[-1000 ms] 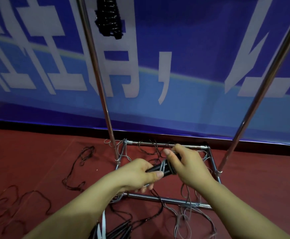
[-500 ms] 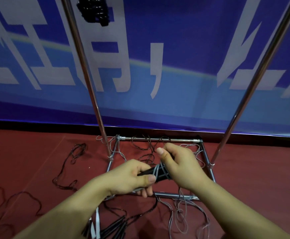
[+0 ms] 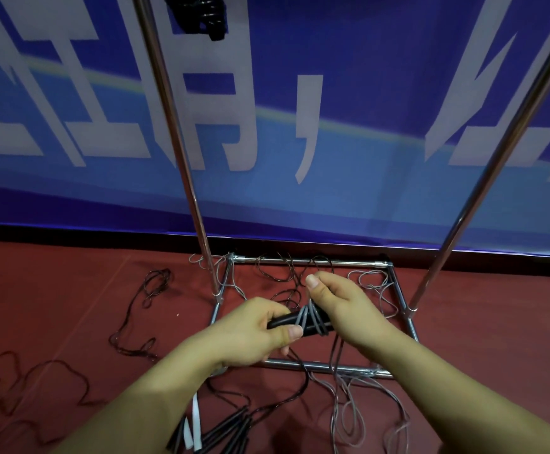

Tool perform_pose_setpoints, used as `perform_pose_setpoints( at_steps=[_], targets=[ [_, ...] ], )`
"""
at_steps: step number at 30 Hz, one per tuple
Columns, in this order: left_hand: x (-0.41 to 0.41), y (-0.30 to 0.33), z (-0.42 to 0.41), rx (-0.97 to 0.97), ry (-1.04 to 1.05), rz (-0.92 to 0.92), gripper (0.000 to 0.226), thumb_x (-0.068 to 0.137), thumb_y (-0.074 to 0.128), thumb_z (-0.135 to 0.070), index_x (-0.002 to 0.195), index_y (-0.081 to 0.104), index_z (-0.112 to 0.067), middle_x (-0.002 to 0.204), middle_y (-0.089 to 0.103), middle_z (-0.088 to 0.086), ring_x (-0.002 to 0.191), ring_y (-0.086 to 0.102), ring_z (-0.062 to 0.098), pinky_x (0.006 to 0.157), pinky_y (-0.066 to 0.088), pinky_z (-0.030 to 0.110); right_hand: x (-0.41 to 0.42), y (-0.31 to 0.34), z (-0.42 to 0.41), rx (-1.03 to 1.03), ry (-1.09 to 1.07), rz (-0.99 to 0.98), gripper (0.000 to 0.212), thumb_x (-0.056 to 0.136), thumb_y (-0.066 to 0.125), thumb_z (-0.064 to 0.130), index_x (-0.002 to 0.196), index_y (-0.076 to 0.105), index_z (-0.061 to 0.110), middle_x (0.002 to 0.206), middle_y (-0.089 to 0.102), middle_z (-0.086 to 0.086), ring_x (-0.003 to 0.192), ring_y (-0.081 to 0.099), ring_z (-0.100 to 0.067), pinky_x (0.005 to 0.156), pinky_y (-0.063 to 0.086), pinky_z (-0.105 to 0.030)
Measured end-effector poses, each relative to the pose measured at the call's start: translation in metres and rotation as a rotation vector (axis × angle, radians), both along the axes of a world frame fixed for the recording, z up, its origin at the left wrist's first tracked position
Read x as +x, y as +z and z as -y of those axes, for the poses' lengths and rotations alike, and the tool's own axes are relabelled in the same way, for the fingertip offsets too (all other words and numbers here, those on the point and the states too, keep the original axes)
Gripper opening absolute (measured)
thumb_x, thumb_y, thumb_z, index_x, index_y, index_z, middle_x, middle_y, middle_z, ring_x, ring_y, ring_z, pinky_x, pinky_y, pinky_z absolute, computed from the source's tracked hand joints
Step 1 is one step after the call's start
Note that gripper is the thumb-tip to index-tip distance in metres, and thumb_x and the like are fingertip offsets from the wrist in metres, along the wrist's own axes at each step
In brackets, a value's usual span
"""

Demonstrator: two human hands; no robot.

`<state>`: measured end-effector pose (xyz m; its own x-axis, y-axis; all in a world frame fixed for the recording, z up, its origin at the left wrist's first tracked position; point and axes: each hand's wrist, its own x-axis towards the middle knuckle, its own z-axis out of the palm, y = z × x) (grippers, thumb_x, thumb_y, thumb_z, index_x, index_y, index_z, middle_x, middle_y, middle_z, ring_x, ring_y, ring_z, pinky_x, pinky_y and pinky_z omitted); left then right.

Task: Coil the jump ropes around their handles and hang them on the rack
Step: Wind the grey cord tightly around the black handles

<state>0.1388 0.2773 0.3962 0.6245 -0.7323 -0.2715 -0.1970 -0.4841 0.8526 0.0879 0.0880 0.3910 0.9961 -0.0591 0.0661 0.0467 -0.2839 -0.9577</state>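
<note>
Head view. My left hand (image 3: 254, 335) grips the black, slim jump-rope handles (image 3: 295, 323) at their near end, fingers curled round them, held in the air over the chrome tube rack base (image 3: 313, 365). My right hand (image 3: 342, 309) pinches the thin grey cord (image 3: 304, 317) between thumb and forefinger; several turns sit round the handles.

Judgement: handles light and rigid, good to clamp at the bare end. Cord limp, probably slick; turns may slide unless kept taut. Slack grey loops (image 3: 349, 407) trail to the red floor (image 3: 54, 306) and could snag the base. A black coiled bundle (image 3: 198, 13) hangs by the left chrome upright (image 3: 172, 126).
</note>
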Motion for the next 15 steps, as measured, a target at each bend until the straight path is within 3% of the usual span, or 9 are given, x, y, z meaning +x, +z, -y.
perform_pose_setpoints(
  at_steps=[5,9,12,15],
  targets=[
    [0.002,0.000,0.003,0.033,0.052,-0.004,0.033,0.099,0.061,-0.035,0.073,0.060,-0.015,0.061,0.059,-0.001,0.047,0.046,0.011,0.049,0.037,0.022,0.010,0.002,0.011,-0.075,-0.023,0.013,0.038,0.094,0.053,0.044,0.066,0.051,0.019,0.051,0.038,0.016,0.050,0.033,-0.001,0.050,0.030,-0.018],
    [0.011,-0.001,0.003,0.030,0.155,-0.065,0.031,0.100,0.061,-0.027,0.090,0.068,0.002,0.058,0.058,0.002,0.041,0.042,0.010,0.044,0.032,0.020,0.016,-0.002,0.028,-0.253,-0.196,0.092,0.029,0.094,0.061,0.040,0.068,0.060,0.028,0.057,0.053,0.016,0.053,0.046,0.000,0.056,0.038,-0.023],
    [0.016,-0.001,0.002,0.056,0.189,-0.107,0.028,0.100,0.062,-0.027,0.082,0.068,-0.006,0.057,0.057,0.002,0.039,0.039,0.010,0.042,0.030,0.018,0.016,-0.003,0.035,-0.398,-0.267,0.158,0.022,0.089,0.068,0.041,0.069,0.059,0.037,0.070,0.061,0.010,0.064,0.053,-0.001,0.062,0.042,-0.026],
    [0.017,-0.004,0.003,0.162,0.118,-0.101,0.031,0.099,0.063,-0.032,0.091,0.071,-0.003,0.055,0.059,0.000,0.040,0.042,0.010,0.046,0.033,0.021,0.012,-0.005,0.035,-0.465,-0.230,0.145,0.028,0.077,0.071,0.057,0.063,0.057,0.037,0.065,0.058,0.011,0.062,0.053,-0.003,0.061,0.044,-0.029]
  ],
)
